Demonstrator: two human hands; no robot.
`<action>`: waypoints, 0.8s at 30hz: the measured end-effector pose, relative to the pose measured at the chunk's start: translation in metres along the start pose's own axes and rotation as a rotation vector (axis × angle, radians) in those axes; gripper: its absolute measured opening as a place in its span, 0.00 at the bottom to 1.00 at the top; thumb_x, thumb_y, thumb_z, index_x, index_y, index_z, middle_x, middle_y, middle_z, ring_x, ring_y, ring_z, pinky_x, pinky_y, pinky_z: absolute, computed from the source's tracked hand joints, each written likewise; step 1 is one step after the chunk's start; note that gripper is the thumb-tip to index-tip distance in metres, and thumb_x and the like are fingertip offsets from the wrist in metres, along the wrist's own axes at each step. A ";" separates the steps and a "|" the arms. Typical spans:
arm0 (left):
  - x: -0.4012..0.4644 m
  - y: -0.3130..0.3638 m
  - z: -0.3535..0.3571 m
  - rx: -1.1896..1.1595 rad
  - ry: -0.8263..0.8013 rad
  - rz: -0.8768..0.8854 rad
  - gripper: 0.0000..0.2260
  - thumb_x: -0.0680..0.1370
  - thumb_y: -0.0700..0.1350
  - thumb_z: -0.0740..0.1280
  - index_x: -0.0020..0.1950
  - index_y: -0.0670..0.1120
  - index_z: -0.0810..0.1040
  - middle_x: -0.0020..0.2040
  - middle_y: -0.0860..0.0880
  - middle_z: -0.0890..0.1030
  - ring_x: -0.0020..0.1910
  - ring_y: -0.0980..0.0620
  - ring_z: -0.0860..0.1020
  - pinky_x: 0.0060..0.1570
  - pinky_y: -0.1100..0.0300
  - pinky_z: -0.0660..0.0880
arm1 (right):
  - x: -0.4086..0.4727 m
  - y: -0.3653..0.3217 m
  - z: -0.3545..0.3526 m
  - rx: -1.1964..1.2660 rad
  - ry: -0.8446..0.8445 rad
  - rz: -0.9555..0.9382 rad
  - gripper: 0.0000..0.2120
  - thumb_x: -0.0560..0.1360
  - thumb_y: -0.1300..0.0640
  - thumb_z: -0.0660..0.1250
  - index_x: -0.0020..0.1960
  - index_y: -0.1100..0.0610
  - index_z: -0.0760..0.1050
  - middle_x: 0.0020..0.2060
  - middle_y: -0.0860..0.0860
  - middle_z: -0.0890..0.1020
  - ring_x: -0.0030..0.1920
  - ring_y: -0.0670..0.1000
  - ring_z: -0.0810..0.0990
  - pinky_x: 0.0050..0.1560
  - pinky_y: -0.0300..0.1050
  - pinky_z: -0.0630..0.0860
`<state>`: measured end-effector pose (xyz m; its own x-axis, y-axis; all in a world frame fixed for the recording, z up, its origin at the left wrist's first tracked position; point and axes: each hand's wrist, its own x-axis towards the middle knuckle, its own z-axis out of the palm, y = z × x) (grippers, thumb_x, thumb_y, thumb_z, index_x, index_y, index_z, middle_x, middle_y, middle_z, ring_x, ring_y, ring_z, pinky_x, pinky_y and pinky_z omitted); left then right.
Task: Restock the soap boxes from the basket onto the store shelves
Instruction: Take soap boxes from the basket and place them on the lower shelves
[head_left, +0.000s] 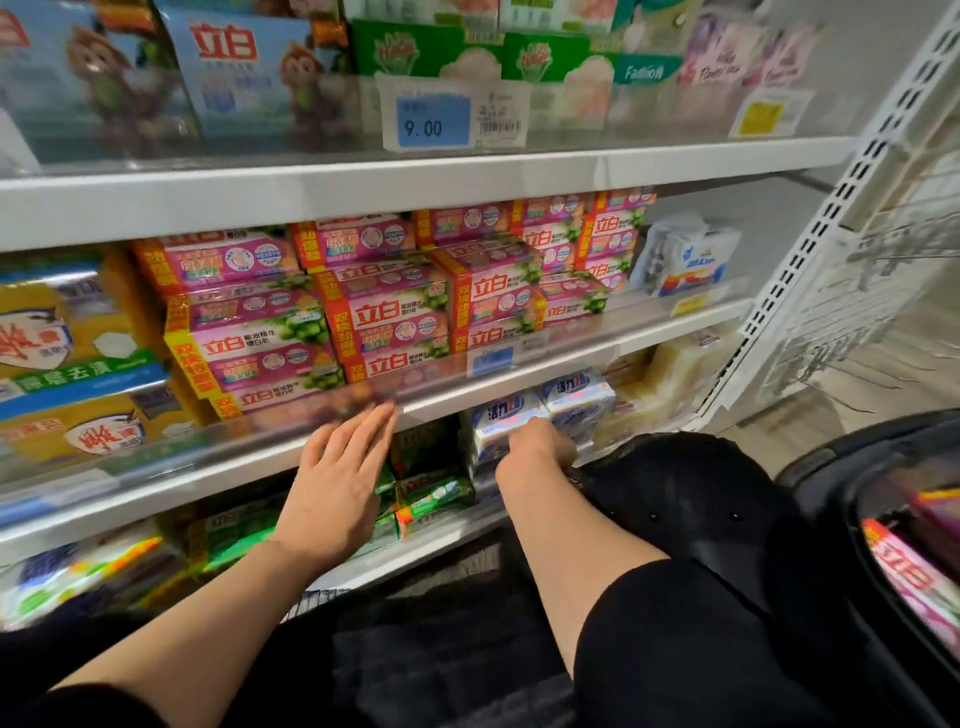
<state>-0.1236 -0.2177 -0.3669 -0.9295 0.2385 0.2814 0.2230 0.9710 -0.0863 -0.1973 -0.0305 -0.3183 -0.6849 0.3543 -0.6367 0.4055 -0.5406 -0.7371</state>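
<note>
Hands are holding nothing, left hand (337, 483) flat-fingered at the shelf rail (467, 387), right hand (540, 447) reaching low, grip unclear; next pink soap boxes (914, 577) are waiting in the basket (831, 467) to their right, stocked ones (384, 312) beyond.

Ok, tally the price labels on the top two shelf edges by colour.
Blue labels: 2
Yellow labels: 2
Total: 4
The far left of both edges is too blurred to rule out more.
</note>
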 end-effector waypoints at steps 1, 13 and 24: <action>0.002 0.005 -0.004 -0.052 0.015 -0.029 0.44 0.58 0.42 0.79 0.73 0.38 0.68 0.71 0.41 0.71 0.67 0.41 0.68 0.65 0.45 0.62 | -0.008 -0.003 -0.001 0.076 -0.006 -0.021 0.04 0.79 0.66 0.58 0.46 0.61 0.69 0.43 0.57 0.74 0.49 0.57 0.78 0.57 0.51 0.76; 0.101 0.179 -0.132 -0.729 0.317 0.198 0.19 0.74 0.45 0.73 0.62 0.42 0.76 0.57 0.44 0.75 0.54 0.49 0.74 0.52 0.58 0.70 | -0.085 -0.204 -0.153 0.124 -0.251 -0.859 0.08 0.78 0.59 0.67 0.41 0.60 0.73 0.33 0.56 0.74 0.32 0.49 0.75 0.37 0.40 0.79; 0.128 0.391 -0.137 -0.547 -0.242 0.624 0.33 0.70 0.48 0.75 0.71 0.47 0.67 0.63 0.45 0.69 0.63 0.45 0.71 0.61 0.53 0.70 | -0.021 -0.220 -0.431 -0.838 0.398 -0.788 0.22 0.65 0.45 0.77 0.50 0.59 0.80 0.40 0.53 0.83 0.42 0.50 0.81 0.45 0.44 0.75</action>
<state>-0.1152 0.1954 -0.2339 -0.6130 0.7811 0.1193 0.7659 0.5502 0.3328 -0.0112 0.4104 -0.2407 -0.7464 0.6516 0.1353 0.3279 0.5369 -0.7773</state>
